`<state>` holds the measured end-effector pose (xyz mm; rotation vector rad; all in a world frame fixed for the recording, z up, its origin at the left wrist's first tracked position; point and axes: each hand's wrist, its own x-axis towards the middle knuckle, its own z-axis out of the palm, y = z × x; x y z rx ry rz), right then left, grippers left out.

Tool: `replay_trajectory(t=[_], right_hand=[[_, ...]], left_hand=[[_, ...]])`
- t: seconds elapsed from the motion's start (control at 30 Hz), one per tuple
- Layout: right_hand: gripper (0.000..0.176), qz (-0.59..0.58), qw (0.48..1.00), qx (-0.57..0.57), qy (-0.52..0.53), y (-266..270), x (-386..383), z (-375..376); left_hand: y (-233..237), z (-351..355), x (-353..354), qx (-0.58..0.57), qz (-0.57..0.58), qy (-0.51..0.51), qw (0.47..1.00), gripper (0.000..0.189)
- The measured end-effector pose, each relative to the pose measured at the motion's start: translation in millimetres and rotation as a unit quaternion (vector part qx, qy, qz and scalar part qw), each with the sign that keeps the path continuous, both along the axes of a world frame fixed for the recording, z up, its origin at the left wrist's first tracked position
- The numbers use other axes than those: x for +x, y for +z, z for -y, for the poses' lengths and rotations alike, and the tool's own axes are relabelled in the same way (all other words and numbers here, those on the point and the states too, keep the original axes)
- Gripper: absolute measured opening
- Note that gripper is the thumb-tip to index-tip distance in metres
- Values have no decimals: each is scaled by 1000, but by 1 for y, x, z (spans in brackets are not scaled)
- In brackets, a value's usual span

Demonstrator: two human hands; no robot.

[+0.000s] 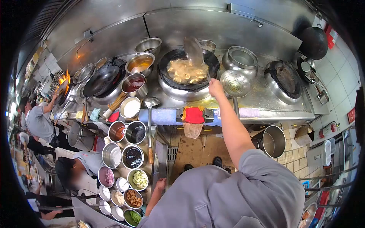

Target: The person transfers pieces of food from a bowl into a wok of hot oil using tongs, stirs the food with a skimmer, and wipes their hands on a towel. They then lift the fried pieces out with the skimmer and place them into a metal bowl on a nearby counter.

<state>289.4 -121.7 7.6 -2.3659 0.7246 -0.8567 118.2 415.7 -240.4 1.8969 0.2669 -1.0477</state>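
Observation:
My right hand (216, 88) is closed around the handle of a broad metal scoop (194, 51) at the right rim of a large black wok (162, 72). The scoop is tilted up over the wok's far side and blurred. Pale pieces of food (186, 71) bubble in light-coloured liquid below it. Low at my side, my left hand (161, 184) is curled shut beside the ingredient counter, with nothing visible in it. Closest to it are a bowl of cut pale green vegetables (139, 179) and a bowl of browned cubes (134, 198).
A perforated strainer (235, 83) lies right of the wok, before a lidded pot (240, 60). A ladle (150, 114) rests across the counter's edge. Another wok (102, 81) stands left, near flames (64, 79). A co-worker (78, 167) leans in beside the bowls. A deep pot (273, 140) stands lower right.

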Motion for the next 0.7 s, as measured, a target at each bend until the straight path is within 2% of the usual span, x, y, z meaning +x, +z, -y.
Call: replay_trajectory(t=[0.03,0.07,0.1,0.13,0.17,0.23,0.3,0.33,0.37,0.4,0.43,0.5,0.57,0.63,0.67,0.7], right_hand=[[20,-76,992,94,33,-1,1,0],[20,-122,963,237,47,0,6,4],[20,-118,963,237,44,6,7,8],[20,-77,951,293,64,15,6,10],[20,-36,933,347,83,22,5,13],[23,-22,935,351,53,24,-1,23],[27,40,987,155,-3,7,-11,49],[29,66,992,111,-11,2,-25,61],[32,91,993,68,-18,-4,-41,66],[32,66,993,80,-47,11,-68,54],[33,43,992,91,-75,29,-100,35],[34,43,994,71,-78,12,-145,22],[37,14,992,66,-111,-22,-188,13],[39,-35,982,144,-119,-32,-224,3],[39,-33,982,145,-115,-48,-235,3],[40,-20,989,84,-120,-74,-242,8]], left_hand=[[20,7,-8,32,6,-13,999,17],[43,15,-16,64,13,-28,997,18],[63,24,-21,96,22,-42,994,18],[77,31,-23,127,30,-55,990,19],[61,23,-22,90,23,-43,995,20],[37,15,-18,52,13,-33,998,20],[25,14,-15,39,-8,-27,999,21],[13,10,-11,38,-11,-27,999,21],[-6,1,-7,13,11,-73,997,22],[-24,-5,-4,-12,34,-117,992,24],[-40,-8,-4,-14,33,-114,993,24],[-57,-8,-1,-53,-88,35,994,24],[-35,9,1,-23,-72,43,996,23],[-19,20,-1,9,-57,51,997,23],[-15,25,-2,-24,-55,49,997,23],[-14,29,-3,-57,-54,45,996,23]])
